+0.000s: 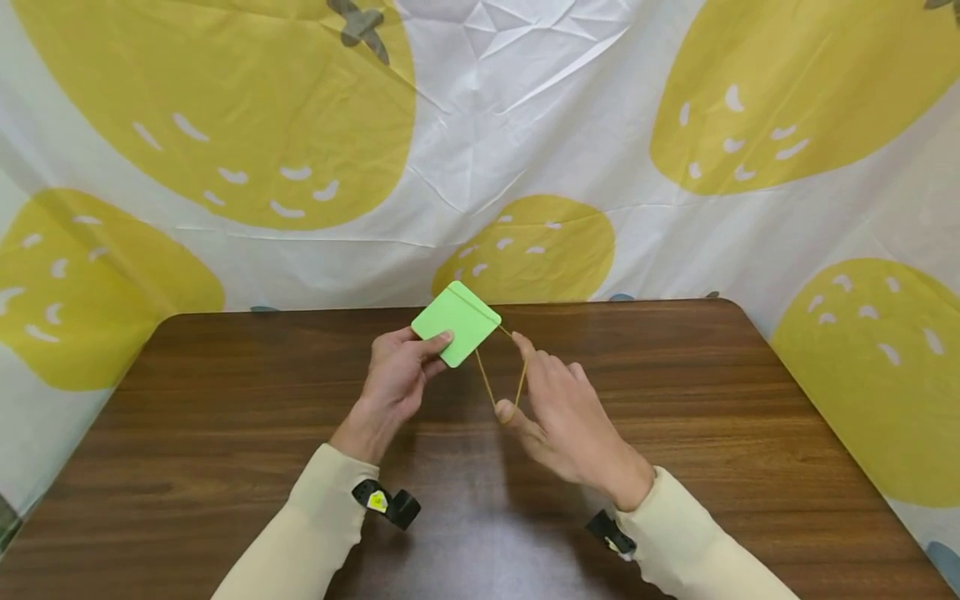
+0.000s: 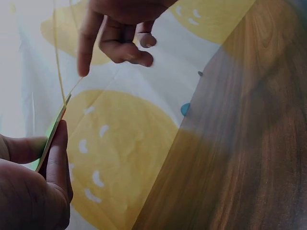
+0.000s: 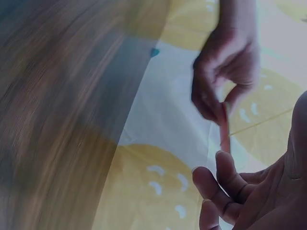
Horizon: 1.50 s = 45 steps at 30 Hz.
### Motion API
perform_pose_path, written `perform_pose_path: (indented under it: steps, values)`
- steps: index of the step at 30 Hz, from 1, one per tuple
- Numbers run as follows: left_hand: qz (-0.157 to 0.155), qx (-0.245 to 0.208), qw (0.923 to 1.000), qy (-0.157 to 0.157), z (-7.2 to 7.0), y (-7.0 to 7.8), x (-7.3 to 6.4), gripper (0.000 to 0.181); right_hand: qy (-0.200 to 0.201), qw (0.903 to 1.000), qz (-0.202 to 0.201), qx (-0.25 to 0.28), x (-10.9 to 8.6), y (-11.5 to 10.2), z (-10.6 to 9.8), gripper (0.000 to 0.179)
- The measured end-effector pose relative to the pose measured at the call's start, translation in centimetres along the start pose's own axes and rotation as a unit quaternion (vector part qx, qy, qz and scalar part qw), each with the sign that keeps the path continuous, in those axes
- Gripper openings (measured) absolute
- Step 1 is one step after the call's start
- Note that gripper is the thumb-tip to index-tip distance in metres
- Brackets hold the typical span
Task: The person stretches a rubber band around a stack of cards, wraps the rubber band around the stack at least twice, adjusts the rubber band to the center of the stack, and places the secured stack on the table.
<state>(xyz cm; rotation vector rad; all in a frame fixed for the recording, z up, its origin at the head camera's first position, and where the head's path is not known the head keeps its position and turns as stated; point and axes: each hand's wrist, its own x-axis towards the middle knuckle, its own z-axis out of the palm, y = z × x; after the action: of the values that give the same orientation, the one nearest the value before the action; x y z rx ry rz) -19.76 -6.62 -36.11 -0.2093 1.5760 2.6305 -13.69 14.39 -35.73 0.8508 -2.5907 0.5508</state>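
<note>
A thin light-green square card (image 1: 438, 321) with rounded corners is held up over the table, tilted. My left hand (image 1: 393, 375) pinches its lower left side, thumb on the front and fingers behind. A tan rubber band (image 1: 485, 379) crosses the card's upper part and stretches off its right side. My right hand (image 1: 566, 412) holds the band's free end spread between thumb and index finger. In the left wrist view the card (image 2: 56, 129) appears edge-on, with the band (image 2: 58, 62) rising from its top. The right wrist view also has the card (image 3: 225, 136) edge-on.
Beneath both hands lies a brown wood-grain table (image 1: 225, 442). A white cloth (image 1: 517, 158) with big yellow fruit prints hangs behind the table and along its sides. Black camera mounts (image 1: 390, 504) sit at both wrists, over cream sleeves.
</note>
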Motion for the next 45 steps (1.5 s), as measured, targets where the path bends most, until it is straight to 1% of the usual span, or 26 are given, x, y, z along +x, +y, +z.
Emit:
perform_pose_path:
  steps: [5,7,9,11,13,15,16,18,21,24,27,31,33,35,39,40,41,43,45]
  values:
    - [0.017,-0.01,0.9998,0.007,-0.1,-0.2,0.0,0.038,-0.01,0.9961,0.037,0.079,0.5,-0.1,-0.4,0.094]
    - [0.027,-0.014,0.9995,0.004,-0.1,-0.3,0.0,0.038,-0.01,0.9924,0.046,0.114,0.6,0.0,-0.5,0.09]
    - [0.037,-0.019,0.9991,-0.003,-0.1,-0.3,0.0,0.037,-0.003,0.9865,0.043,0.158,0.8,0.2,-0.5,0.087]
    - [0.045,-0.027,0.9985,-0.015,-0.2,-0.3,0.0,0.037,0.008,0.9763,0.038,0.213,1.0,0.4,-0.5,0.081]
    - [0.053,-0.032,0.9976,-0.029,-0.5,-0.4,0.0,0.036,0.021,0.9609,0.036,0.274,1.3,0.8,-0.5,0.075]
    - [0.061,-0.035,0.9964,-0.048,-0.7,-0.4,0.1,0.036,0.036,0.9469,0.042,0.317,1.5,1.2,-0.4,0.07]
    - [0.065,-0.035,0.9955,-0.059,-0.9,-0.4,0.1,0.037,0.042,0.942,0.049,0.329,1.6,1.4,-0.4,0.069]
    - [0.072,-0.029,0.9937,-0.081,-1.2,-0.3,0.1,0.038,0.051,0.9376,0.064,0.338,1.8,1.7,-0.4,0.074]
    - [0.082,-0.01,0.9901,-0.113,-1.6,-0.3,0.1,0.04,0.054,0.9396,0.093,0.325,2.0,2.0,-0.5,0.072]
    - [0.098,0.008,0.9842,-0.147,-2.0,-0.3,0.0,0.038,0.048,0.9385,0.12,0.32,2.2,2.1,-0.5,0.06]
    - [0.117,0.024,0.976,-0.182,-2.2,-0.3,-0.1,0.032,0.044,0.9325,0.142,0.329,2.3,2.1,-0.5,0.053]
    - [0.137,0.061,0.9619,-0.229,-2.3,-0.1,-0.2,0.032,0.043,0.9266,0.162,0.337,2.4,2.1,-0.4,0.046]
    - [0.145,0.094,0.953,-0.249,-2.3,0.1,-0.3,0.027,0.042,0.9245,0.165,0.341,2.5,2.1,-0.4,0.045]
    - [0.156,0.133,0.9421,-0.265,-2.2,0.4,-0.4,0.02,0.039,0.9232,0.167,0.344,2.5,2.1,-0.4,0.045]
    - [0.186,0.217,0.9153,-0.284,-1.9,0.9,-0.8,0.021,0.032,0.9213,0.166,0.35,2.6,2.3,-0.5,0.045]
    - [0.189,0.231,0.9101,-0.287,-1.8,1.0,-0.9,0.02,0.029,0.9208,0.166,0.352,2.5,2.3,-0.6,0.044]
    - [0.19,0.244,0.9059,-0.29,-1.7,1.1,-1.0,0.02,0.027,0.921,0.165,0.352,2.5,2.3,-0.7,0.044]
    - [0.186,0.263,0.9001,-0.293,-1.6,1.2,-1.3,0.02,0.022,0.9229,0.164,0.348,2.5,2.5,-0.8,0.044]
    - [0.177,0.274,0.8979,-0.296,-1.4,1.3,-1.6,0.021,0.017,0.9248,0.164,0.343,2.4,2.5,-0.9,0.044]
